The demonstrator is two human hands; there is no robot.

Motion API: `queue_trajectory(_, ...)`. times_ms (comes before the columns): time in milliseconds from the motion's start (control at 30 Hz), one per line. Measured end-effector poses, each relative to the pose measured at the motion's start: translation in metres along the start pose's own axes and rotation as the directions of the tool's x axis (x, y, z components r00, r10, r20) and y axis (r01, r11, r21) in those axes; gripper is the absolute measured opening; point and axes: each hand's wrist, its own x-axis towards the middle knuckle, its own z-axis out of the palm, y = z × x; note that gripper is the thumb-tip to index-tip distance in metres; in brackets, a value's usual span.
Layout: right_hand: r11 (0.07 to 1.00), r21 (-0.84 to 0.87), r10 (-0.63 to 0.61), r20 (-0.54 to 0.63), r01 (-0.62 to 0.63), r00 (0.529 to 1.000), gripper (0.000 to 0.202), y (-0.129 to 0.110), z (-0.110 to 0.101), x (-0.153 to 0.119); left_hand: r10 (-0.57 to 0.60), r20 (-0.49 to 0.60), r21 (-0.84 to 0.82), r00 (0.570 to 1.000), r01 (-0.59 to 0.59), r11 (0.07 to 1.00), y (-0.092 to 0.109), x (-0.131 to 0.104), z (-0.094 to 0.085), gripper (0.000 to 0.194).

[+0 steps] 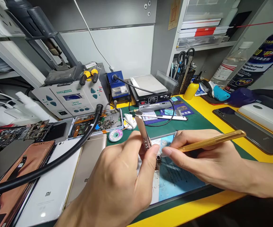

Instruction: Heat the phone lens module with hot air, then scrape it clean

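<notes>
My left hand [122, 173] is closed, thumb and fingers pinching a pair of metal tweezers [144, 132] whose wide end points up and away. At their lower end sits a small metal component [158, 158], beside my left thumb. Held like a pen in my right hand [204, 160] is a slim gold tool [212, 141]; its working tip is lost near the fingertips. Both hands almost meet above a flat pad with a blue and white printed surface [174, 186], which lies on the green mat [200, 121].
Phones such as a white one [48, 183] lie on the left, under a black hose [75, 151] from a hot-air station [72, 97]. Behind are a solder reel [115, 135], a heating plate [148, 85] and a white-handled brush [164, 116]. A yellow bottle [191, 90] and spray can [252, 66] stand right.
</notes>
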Motion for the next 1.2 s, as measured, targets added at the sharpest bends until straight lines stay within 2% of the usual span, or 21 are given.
queue_trajectory(500, 0.999, 0.053, -0.004, -0.007, 0.005, 1.0, 0.022, 0.0019, 0.0004, -0.0001, -0.006, -0.004, 0.002, 1.0, 0.006, 1.0, 0.0009, 0.0015, 0.0, 0.006)
queue_trajectory(1200, 1.0, -0.005, 0.026, 0.011, -0.026, 1.0, 0.022, 0.001, -0.001, -0.0008, 0.003, 0.005, -0.002, 1.0, -0.003, 1.0, 0.0, -0.0001, -0.0012, 0.005)
